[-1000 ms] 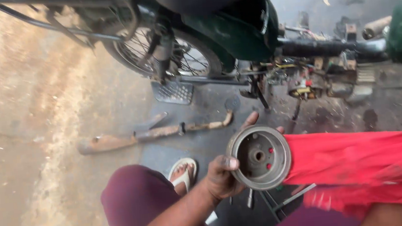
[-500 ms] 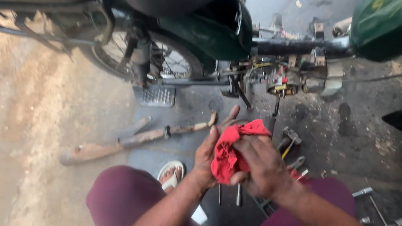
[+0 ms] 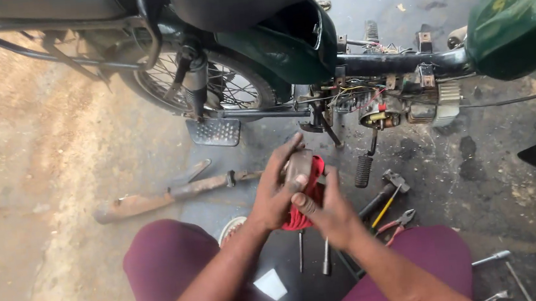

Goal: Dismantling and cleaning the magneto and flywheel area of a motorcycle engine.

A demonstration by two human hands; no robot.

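Round metal part [image 3: 298,164] held in front of the knees, above the floor, wrapped partly in a red rag [image 3: 305,199]. Left hand [image 3: 274,194] is curled around the part from the left side, fingers [image 3: 288,152] closed over its top edge. Right hand [image 3: 327,211] is pressed against the rag from below and right, fingers closed on the cloth; thumb laid across the red fabric. Only the upper grey-brown face of the part is seen; the rest is hidden by rag and hands.

Green motorcycle [image 3: 284,44] is parked just beyond the hands, spoked rear wheel [image 3: 222,86] at left, exposed engine area with wiring [image 3: 375,104] at centre, footrest plate [image 3: 215,132] low on the near side. Rusty exhaust pipe [image 3: 167,194] is laid on the stained concrete floor [image 3: 33,160] left of the hands. Hammer [image 3: 383,193] and red-handled pliers [image 3: 396,222] are lying just right of the hands, near the right knee. Two thin metal tools [image 3: 326,256] are lying between the legs below the rag. Maroon trousers [image 3: 167,258] cover both legs; a sandalled foot [image 3: 230,229] shows by the left knee
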